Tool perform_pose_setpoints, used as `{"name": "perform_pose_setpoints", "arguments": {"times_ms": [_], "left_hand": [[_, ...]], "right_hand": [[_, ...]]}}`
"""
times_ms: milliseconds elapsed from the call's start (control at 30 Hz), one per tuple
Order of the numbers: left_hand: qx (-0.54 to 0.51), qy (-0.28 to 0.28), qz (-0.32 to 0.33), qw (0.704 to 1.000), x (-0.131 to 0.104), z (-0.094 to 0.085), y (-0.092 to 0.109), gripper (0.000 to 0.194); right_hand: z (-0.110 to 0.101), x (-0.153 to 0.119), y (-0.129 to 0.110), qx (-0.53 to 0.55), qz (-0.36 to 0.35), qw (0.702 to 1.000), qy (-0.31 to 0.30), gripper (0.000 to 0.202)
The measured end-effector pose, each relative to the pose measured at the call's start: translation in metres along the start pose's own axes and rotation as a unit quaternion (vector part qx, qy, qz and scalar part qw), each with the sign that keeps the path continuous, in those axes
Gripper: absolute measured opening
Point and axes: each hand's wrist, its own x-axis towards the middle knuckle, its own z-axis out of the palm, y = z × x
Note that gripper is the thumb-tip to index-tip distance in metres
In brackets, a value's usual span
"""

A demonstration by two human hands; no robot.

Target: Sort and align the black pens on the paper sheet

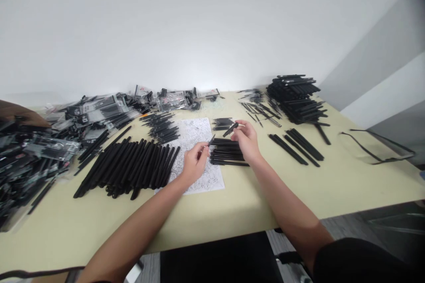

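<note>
Above a patterned paper sheet (210,185), my left hand (195,162) pinches a thin dark pointed piece (211,140), its tip angled up to the right. My right hand (247,141) is closed on a slim black pen-like stick (229,130), a short way right of the left hand. Beneath the right hand lies a row of black pen-like sticks (226,152), partly covered by it. Behind that row sits a small group of thinner black sticks (222,123). Left of the sheet is a large heap of thick black sticks (129,166), with slimmer ones (161,128) behind it.
Clear plastic packets with black labels (102,108) pile up across the left and back. A tall stack of black sticks (295,99) stands back right, near scattered thin sticks (260,110) and a few separate ones (303,145). Eyeglasses (378,159) lie near the table's right edge.
</note>
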Motion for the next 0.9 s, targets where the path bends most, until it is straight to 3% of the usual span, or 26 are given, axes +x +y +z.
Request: {"name": "perform_pose_setpoints", "arguments": {"times_ms": [133,233,333,567,733,900], "left_hand": [[0.008,0.020,0.003,1.000,0.000,0.000,0.001,0.023],[0.040,0.038,0.027,0.998,0.001,0.000,0.001,0.022],[0.050,0.043,0.045,0.997,0.002,0.000,0.001,0.022],[0.003,-0.013,0.030,0.999,0.000,-0.001,0.002,0.021],[0.029,-0.015,0.020,0.999,-0.002,-0.002,0.001,0.022],[0.000,0.008,-0.008,1.000,0.000,-0.002,0.001,0.025]], "right_hand": [[0.011,-0.011,-0.004,0.085,0.122,0.986,-0.072,0.034],[0.018,-0.020,-0.007,0.136,0.229,0.955,-0.128,0.030],[0.023,-0.027,-0.007,0.153,0.292,0.924,-0.197,0.023],[0.031,-0.040,0.001,0.158,0.258,0.896,-0.326,0.017],[0.034,-0.047,-0.002,0.130,0.266,0.901,-0.318,0.019],[0.035,-0.048,0.003,0.122,0.202,0.917,-0.322,0.031]]}}
